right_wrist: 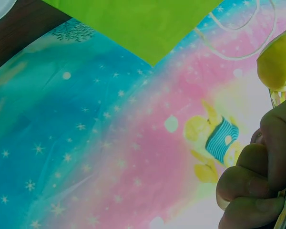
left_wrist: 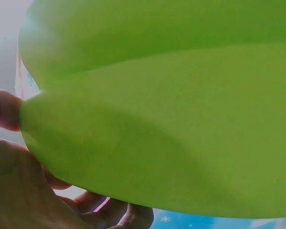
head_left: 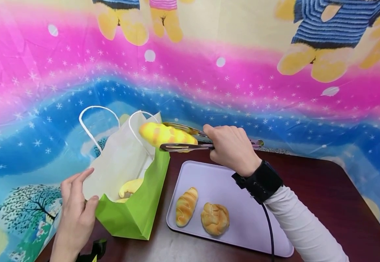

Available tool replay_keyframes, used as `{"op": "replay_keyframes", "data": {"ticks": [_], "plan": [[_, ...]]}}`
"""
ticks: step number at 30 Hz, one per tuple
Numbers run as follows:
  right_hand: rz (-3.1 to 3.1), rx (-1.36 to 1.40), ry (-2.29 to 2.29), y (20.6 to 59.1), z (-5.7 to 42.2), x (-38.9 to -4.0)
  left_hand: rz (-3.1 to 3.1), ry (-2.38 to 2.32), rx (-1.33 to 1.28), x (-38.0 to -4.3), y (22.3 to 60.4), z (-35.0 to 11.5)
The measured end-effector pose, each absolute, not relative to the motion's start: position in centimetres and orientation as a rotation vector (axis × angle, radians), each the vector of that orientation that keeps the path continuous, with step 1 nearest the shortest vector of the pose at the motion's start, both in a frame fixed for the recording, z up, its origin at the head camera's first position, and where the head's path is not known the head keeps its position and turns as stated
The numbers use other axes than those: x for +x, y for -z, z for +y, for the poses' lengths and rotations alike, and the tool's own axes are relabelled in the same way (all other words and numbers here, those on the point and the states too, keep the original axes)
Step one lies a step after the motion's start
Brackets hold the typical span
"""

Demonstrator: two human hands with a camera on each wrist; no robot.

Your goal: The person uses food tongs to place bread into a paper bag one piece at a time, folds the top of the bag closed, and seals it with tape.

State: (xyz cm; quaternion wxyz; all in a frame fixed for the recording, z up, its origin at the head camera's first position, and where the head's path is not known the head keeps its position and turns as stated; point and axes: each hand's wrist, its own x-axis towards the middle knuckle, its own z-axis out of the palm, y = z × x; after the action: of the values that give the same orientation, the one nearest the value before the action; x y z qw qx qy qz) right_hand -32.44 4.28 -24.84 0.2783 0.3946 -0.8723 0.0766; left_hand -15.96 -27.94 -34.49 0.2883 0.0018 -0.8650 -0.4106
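My right hand (head_left: 234, 149) grips metal tongs (head_left: 190, 147). Between the tong arms is a yellow, ridged bread roll (head_left: 165, 134), held above the right rim of a green paper bag (head_left: 152, 193). The bag is white inside and has white handles. My left hand (head_left: 75, 211) holds the bag's near-left rim between thumb and fingers; in the left wrist view the green paper (left_wrist: 171, 133) hides much of the scene. A curved pale-yellow piece (head_left: 131, 187) lies inside the bag. In the right wrist view, the curled fingers (right_wrist: 250, 186) are around the tongs, with the yellow roll (right_wrist: 276, 62) beyond.
A lilac tray (head_left: 252, 214) lies on the dark table (head_left: 320, 189), right of the bag. On it are an oblong golden roll (head_left: 187, 206) and a round bun (head_left: 215, 218). A colourful printed cloth (head_left: 209, 87) hangs behind. A black cable (head_left: 270, 229) runs down from the right wrist.
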Motion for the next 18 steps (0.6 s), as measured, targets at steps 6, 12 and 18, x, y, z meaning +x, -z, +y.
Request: {"op": "replay_keyframes", "data": {"ticks": [6, 12, 18], "plan": [[-2.337, 1.092, -0.208, 24.5, 3.3, -32.2, -2.304, 1.086, 0.006, -16.0, 34.4, -27.9], [-2.325, 1.127, -0.218, 24.1, 2.1, -31.9, -2.304, 1.086, 0.016, -16.0, 34.3, -27.8], [-2.337, 1.146, -0.206, 23.9, 1.1, -31.6, -2.299, 1.103, 0.014, -15.9, 34.4, -27.8]]}}
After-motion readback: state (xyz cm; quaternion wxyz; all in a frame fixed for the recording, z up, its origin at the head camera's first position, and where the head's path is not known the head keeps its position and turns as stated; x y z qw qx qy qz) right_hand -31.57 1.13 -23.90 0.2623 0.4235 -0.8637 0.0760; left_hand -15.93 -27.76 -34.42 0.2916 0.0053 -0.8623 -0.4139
